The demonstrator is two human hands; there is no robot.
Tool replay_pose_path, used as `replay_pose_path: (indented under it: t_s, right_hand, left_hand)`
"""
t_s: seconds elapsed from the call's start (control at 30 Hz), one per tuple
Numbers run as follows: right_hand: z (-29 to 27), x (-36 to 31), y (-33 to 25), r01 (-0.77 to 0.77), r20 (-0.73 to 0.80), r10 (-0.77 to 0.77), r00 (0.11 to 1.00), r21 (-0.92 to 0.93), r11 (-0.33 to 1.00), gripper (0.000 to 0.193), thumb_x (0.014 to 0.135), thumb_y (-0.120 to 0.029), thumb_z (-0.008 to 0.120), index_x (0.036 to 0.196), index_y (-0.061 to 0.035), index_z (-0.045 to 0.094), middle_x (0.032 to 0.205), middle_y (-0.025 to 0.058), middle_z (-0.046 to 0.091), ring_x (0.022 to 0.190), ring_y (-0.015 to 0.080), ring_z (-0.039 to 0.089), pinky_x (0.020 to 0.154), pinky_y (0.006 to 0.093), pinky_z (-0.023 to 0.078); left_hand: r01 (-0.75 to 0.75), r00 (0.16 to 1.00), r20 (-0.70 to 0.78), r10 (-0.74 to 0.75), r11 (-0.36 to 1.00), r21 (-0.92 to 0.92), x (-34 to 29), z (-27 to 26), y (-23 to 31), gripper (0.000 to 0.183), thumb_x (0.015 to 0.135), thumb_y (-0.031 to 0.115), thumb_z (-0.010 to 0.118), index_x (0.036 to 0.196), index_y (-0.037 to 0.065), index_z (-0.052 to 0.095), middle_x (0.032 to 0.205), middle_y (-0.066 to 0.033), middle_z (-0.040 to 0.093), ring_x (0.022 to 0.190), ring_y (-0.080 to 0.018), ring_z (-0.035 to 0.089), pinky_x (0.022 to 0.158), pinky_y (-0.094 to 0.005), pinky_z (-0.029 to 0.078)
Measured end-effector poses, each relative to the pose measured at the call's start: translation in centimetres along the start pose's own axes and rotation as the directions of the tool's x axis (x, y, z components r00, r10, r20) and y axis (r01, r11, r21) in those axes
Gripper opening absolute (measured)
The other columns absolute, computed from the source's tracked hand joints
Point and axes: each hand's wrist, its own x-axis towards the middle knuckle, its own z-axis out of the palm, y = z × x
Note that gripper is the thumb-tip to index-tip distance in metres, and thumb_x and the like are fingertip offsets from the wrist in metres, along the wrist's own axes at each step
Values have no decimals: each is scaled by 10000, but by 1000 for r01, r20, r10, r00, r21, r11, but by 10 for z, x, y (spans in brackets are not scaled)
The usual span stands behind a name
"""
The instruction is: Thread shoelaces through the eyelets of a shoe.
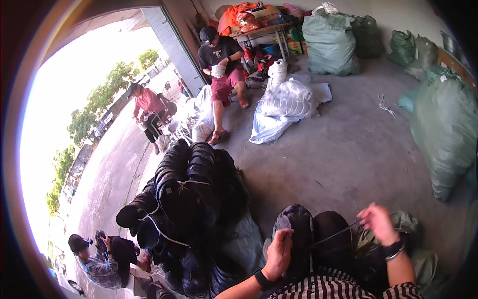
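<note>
A dark grey, rounded fabric piece [298, 226], hat-like in shape, rests on my left thigh. My left hand [280, 253] is closed on its near left edge. From that piece a thin dark cord [338, 232] runs taut to the right. Its far end is pinched in the fingers of my right hand [379, 223], raised beyond my right knee. Left of my lap stand stacks of nested dark hats [186, 192], some tied with white string [162, 229].
Three other people sit at work on the left side. White sheeting with pale bundles [289, 102] lies ahead on the floor. Big green sacks [443, 129] line the right wall and back. A cluttered table [269, 29] stands at the rear. Crumpled green sacking [406, 224] lies at my right.
</note>
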Motion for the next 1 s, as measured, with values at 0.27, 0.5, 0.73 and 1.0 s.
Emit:
replay_pose_path:
  t_s: [0.27, 0.5, 0.73, 1.0]
  right_hand:
    - [-123, 24, -29, 252, -422, 51, 905, 630, 735, 288, 957, -291, 474, 720, -129, 488, 726, 3, 561, 510, 83, 433, 460, 232, 360]
    - [75, 29, -1, -23, 352, 70, 933, -134, 991, 229, 926, -214, 497, 914, -17, 612, 742, 142, 672, 384, 53, 416, 355, 200, 271]
    - [169, 0, 13, 119, 527, 488, 696, -754, 646, 273, 938, -182, 432, 857, 20, 597, 676, 102, 647, 429, 128, 548, 441, 253, 453]
    - [155, 8, 10, -25, 537, 418, 733, -593, 805, 327, 982, -237, 420, 1098, 20, 585, 683, 103, 650, 415, 105, 547, 422, 212, 435]
  left_hand:
    - [125, 987, -9, -163, 789, -602, -17, -14, -20, 120, 968, 96, 477, 1066, 30, 489, 902, -72, 639, 811, -125, 614, 740, -256, 489]
    - [266, 964, 131, -233, 791, -551, -30, -22, -36, 157, 940, 143, 556, 994, 6, 609, 794, -26, 619, 658, -78, 576, 592, -208, 469]
    - [189, 981, 89, -171, 940, -282, -28, -14, -29, 144, 907, 123, 578, 843, -7, 584, 683, -23, 560, 618, -87, 505, 567, -237, 426]
    - [52, 996, 71, -46, 995, -82, -24, -8, -38, 118, 850, 97, 612, 810, -7, 571, 670, -92, 556, 615, -147, 524, 594, -285, 442]
